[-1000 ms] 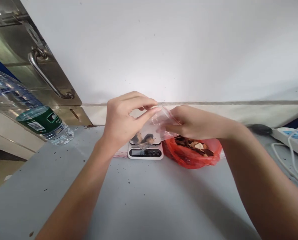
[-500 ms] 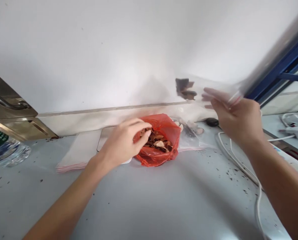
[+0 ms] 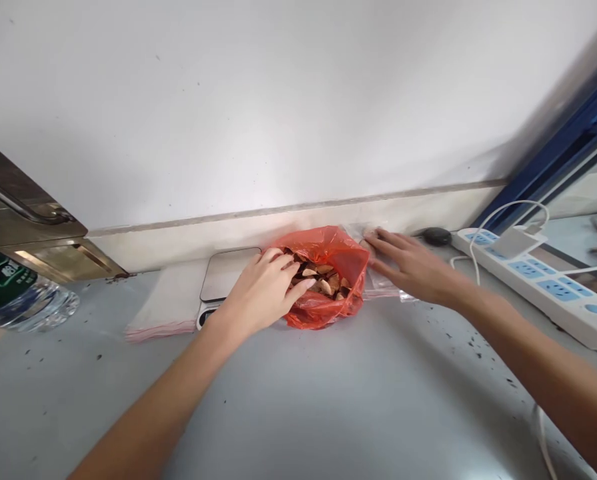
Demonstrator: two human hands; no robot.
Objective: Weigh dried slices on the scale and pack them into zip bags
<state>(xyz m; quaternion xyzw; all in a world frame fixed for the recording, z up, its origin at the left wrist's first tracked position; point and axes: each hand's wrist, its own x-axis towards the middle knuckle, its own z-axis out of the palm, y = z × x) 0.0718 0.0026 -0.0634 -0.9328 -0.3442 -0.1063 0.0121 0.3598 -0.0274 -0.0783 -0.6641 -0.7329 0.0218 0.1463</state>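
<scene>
A red plastic bag [image 3: 345, 260] stands open on the counter, with brown and pale dried slices [image 3: 323, 280] inside. Over its left rim lies my left hand [image 3: 261, 287], fingers apart, thumb and fingertips at the slices. My right hand [image 3: 408, 263] rests just right of the red bag, fingers stretched out over clear zip bags [image 3: 378, 290]. Its fingers partly cover these bags and what they contain. To the left, a small kitchen scale [image 3: 228, 275] sits partly behind my left hand, beside a stack of flat zip bags [image 3: 163, 303].
A white power strip [image 3: 548, 287] with a plugged-in charger and cables lies at the right. Near the wall is a dark rounded object [image 3: 435, 236]. A large water bottle [image 3: 23, 293] lies at the left by a metal cabinet [image 3: 28, 220]. Dark crumbs dot the counter [image 3: 303, 400].
My right hand has come down from the raised position, where it held a clear zip bag with dark slices, onto the bags by the red bag. My left hand stays at the red bag.
</scene>
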